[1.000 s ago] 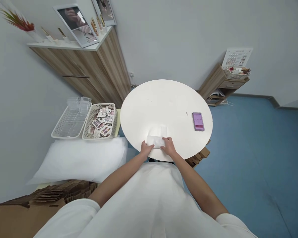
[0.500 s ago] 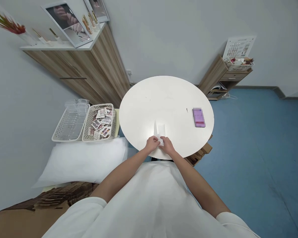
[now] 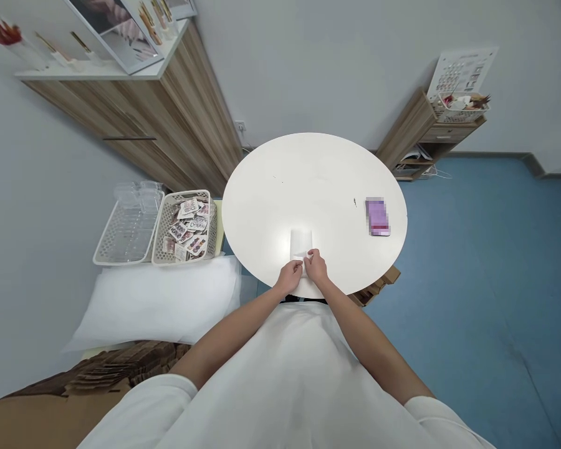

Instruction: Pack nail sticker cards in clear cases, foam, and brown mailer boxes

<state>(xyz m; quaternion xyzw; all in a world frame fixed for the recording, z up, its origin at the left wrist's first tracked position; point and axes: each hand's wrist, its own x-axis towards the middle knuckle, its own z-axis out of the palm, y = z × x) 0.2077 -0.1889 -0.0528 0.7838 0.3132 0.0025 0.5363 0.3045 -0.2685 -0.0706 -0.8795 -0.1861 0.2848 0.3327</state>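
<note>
Around six o'clock on the round table (image 3: 308, 181), the left hand (image 3: 290, 277) and right hand (image 3: 316, 268) partly hide the white sheet (image 3: 301, 240); their fingertip contact is too small to tell. Toward three o'clock, pixelation blurs the purple item (image 3: 378, 217), possibly a phone. Near ten o'clock, the top edge crops the large picture frame (image 3: 129, 53); at eight, the left edge cuts off the cardboard (image 3: 42, 418).

No text, brand, number or sign is reading legibly. A sheet (image 3: 465, 70) standing at the far right, on the low cabinet (image 3: 404, 132), is carrying rows of print too small to make out. Cards (image 3: 188, 232) lying in the left-side basket (image 3: 212, 234) are bearing marks equally unreadable. On the right of the table (image 3: 262, 199), pixelation is obscuring any lettering on the purple item (image 3: 378, 217).
</note>
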